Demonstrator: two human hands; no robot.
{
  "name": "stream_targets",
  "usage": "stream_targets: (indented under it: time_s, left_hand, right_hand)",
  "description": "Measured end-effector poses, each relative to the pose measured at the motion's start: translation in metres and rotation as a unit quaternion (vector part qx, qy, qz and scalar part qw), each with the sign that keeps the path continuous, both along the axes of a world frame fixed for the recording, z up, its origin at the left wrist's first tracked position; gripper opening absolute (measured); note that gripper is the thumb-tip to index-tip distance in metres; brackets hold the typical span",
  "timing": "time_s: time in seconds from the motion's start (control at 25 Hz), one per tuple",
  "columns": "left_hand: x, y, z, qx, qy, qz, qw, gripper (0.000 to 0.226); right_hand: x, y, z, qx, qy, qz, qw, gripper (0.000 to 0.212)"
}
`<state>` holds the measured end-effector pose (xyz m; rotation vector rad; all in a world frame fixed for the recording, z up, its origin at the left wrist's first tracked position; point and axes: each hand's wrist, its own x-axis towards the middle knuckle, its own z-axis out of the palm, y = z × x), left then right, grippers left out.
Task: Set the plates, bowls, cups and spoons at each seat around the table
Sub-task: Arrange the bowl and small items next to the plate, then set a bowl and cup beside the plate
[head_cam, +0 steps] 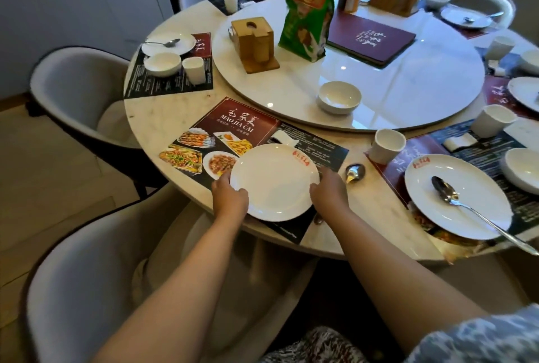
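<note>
A white plate (274,180) with a red logo rests on the printed placemat (233,129) at the nearest seat. My left hand (229,195) grips the plate's left rim, and my right hand (329,190) holds its right rim. A metal spoon (355,172) lies on the marble just right of my right hand, with its handle running under that hand. A white bowl (339,97) stands alone on the turntable's near edge. One white cup (389,145) stands on the table to the right of the plate.
The seat at the left has a plate with spoon (168,43), a bowl (162,64) and a cup (194,69). To the right lies a plate with a spoon (458,196). The turntable (408,94) carries a wooden holder (253,42), a green bag (307,7) and a menu (370,39). Grey chairs ring the table.
</note>
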<state>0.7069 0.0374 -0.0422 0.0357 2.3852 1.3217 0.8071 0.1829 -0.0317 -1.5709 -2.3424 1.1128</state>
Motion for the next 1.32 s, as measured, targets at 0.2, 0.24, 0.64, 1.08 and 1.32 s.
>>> stream_targets:
  time_s: [0.2, 0.24, 0.64, 1.08, 1.32]
  left_hand:
    - [-0.016, -0.005, -0.002, 0.020, -0.018, 0.067, 0.997, 0.052]
    - [-0.022, -0.007, 0.000, 0.036, -0.011, 0.088, 0.995, 0.052]
    - [-0.134, -0.013, 0.022, 0.054, -0.017, 0.190, 0.980, 0.057]
    - [-0.151, -0.008, 0.008, 0.058, -0.022, 0.208, 0.976, 0.056]
    - [-0.128, -0.008, 0.019, 0.010, 0.085, 0.131, 0.988, 0.045]
  right_hand:
    - [-0.022, -0.005, -0.007, -0.006, 0.017, -0.047, 0.999, 0.036]
    - [-0.030, -0.008, -0.005, -0.006, 0.026, -0.042, 0.999, 0.035]
    - [-0.155, -0.007, 0.017, -0.046, 0.081, 0.060, 0.994, 0.033]
    - [-0.186, 0.002, 0.001, -0.050, 0.080, 0.084, 0.992, 0.036]
    - [-0.156, 0.003, 0.011, -0.074, 0.112, 0.083, 0.987, 0.029]
